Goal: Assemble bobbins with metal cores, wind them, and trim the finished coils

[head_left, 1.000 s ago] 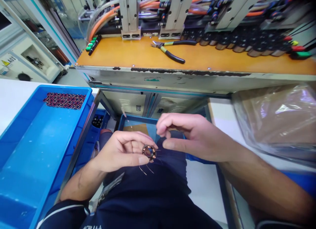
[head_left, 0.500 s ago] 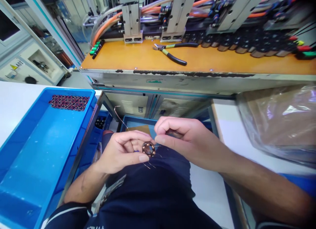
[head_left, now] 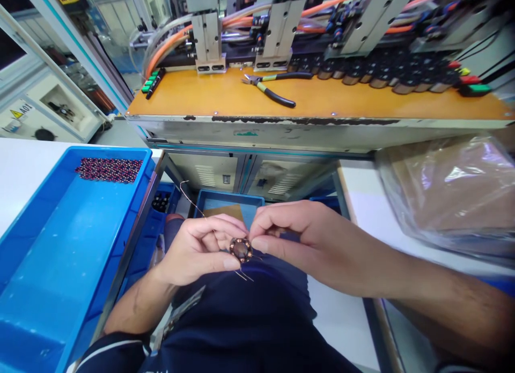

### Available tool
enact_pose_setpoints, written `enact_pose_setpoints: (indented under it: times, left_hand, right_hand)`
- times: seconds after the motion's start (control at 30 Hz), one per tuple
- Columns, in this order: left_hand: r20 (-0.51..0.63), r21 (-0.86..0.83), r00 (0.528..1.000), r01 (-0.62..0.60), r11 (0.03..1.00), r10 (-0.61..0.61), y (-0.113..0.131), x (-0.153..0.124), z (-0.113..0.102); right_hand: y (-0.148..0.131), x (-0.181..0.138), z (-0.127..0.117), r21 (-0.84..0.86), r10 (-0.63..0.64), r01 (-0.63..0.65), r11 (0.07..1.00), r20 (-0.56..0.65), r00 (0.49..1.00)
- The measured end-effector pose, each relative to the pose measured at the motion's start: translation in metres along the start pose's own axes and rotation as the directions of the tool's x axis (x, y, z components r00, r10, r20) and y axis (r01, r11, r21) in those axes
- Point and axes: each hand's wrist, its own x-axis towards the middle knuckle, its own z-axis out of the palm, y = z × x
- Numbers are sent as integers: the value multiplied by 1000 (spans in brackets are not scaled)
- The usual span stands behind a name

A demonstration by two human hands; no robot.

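Observation:
A small ring-shaped motor stator (head_left: 241, 250) with copper windings is held in front of my lap. My left hand (head_left: 207, 249) is closed on it, thumb below and fingers behind. Thin copper wire ends (head_left: 243, 276) stick out under the stator and to its right. My right hand (head_left: 289, 233) pinches at the stator's upper right edge, thumb against forefinger, apparently on one of these copper wires; the fingertips cover most of it. A longer bent wire (head_left: 191, 200) rises behind my left hand.
At left, a blue tray (head_left: 52, 260) holds a patch of small dark red parts (head_left: 108, 169). Cutting pliers (head_left: 269, 88), a marker (head_left: 156, 83) and rows of dark cylindrical parts (head_left: 374, 75) lie on the orange machine ledge (head_left: 201, 96). A plastic-wrapped brown package (head_left: 450, 196) sits at right.
My right hand has come down and slightly left, its fingertips now close against the stator. The stator has tilted a little in my left hand. The whole view has shifted slightly.

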Motion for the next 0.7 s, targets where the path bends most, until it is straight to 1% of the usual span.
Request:
enact_pose_setpoints:
  times: [0.1,0.27,0.4,0.53,0.7]
  left_hand:
    - [23,-42,1000,7,999,-6,-3,-1,-2]
    - [43,-49,999,-19,999,21,-4,1,-3]
    - [57,-39,997,-50,998,53,-4,2,-4]
    - [37,0,994,-105,994,105,-4,2,-4]
    - [36,23,994,-108,994,107,-2,3,-2]
  right_hand:
    - [0,-3,2,40,-42,43,998,-15,999]
    - [1,-6,6,75,-79,82,994,-37,996]
    - [1,-6,10,113,-57,62,992,-43,997]
    - [1,-6,12,137,-35,41,990,-47,998]
    - [2,-6,13,121,-63,71,990,-67,996]
